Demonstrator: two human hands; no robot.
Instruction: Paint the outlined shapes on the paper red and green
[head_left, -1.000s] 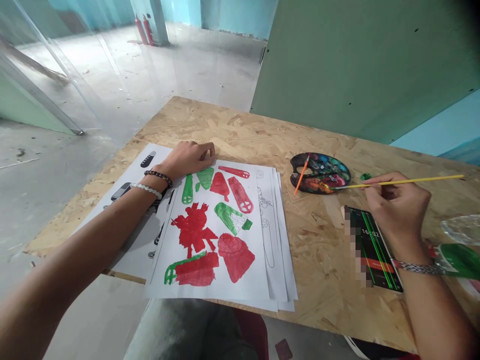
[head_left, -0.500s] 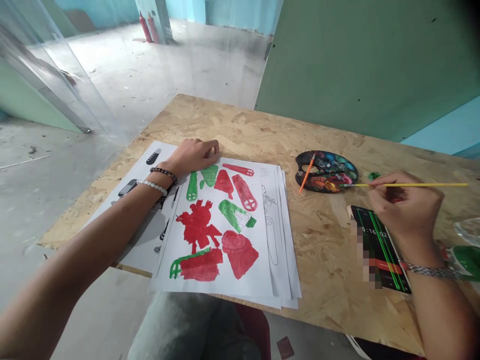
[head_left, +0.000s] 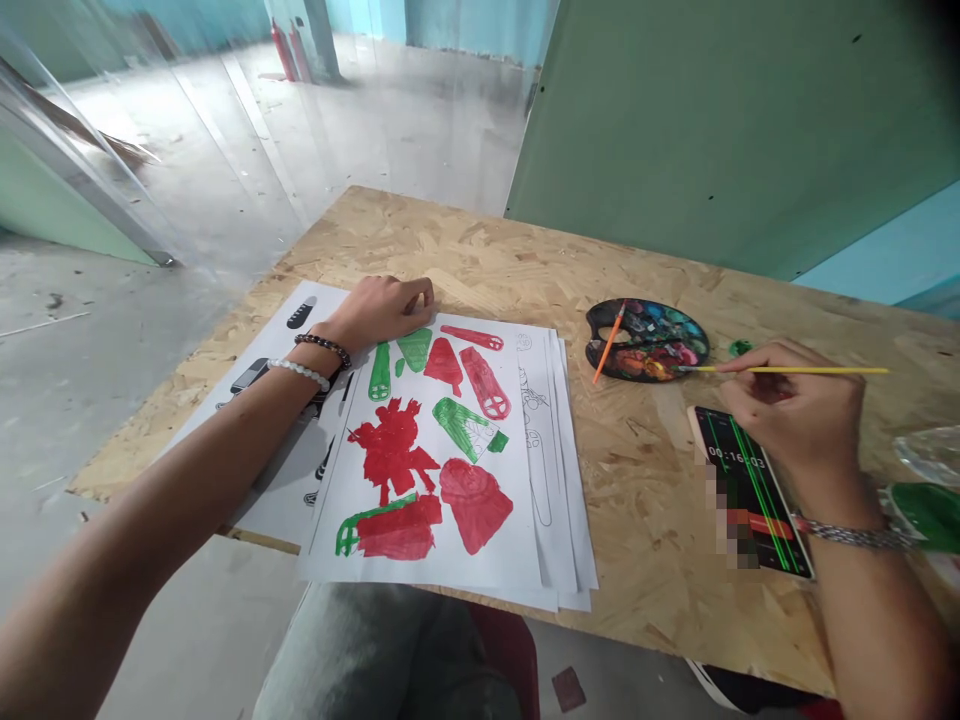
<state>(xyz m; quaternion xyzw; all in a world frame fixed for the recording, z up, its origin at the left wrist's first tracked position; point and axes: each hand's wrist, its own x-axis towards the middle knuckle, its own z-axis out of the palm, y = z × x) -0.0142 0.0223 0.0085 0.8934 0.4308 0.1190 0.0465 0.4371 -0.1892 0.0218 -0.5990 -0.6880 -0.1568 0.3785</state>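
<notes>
The yellow brush (head_left: 795, 370) is pinched in the fingers of the right hand (head_left: 787, 415), at right of frame, with the grip nearer the bristle end. Its long axis lies almost level across the frame. The bristle end points to frame left and stops at the right rim of the palette (head_left: 694, 335); contact cannot be confirmed. The tail end projects to frame right, beyond the knuckles. The right hand is the nearer by far. The left hand (head_left: 382, 312) is well apart, left of centre, resting loosely at the top of the sheets (head_left: 420, 572), fingers lightly curled, nothing grasped. Red and green painted shapes are seen on the top sheet. An orange brush (head_left: 609, 342) lies slanted across the palette. A phone (head_left: 750, 490) lies below the right hand, on the OSB table (head_left: 645, 520).
</notes>
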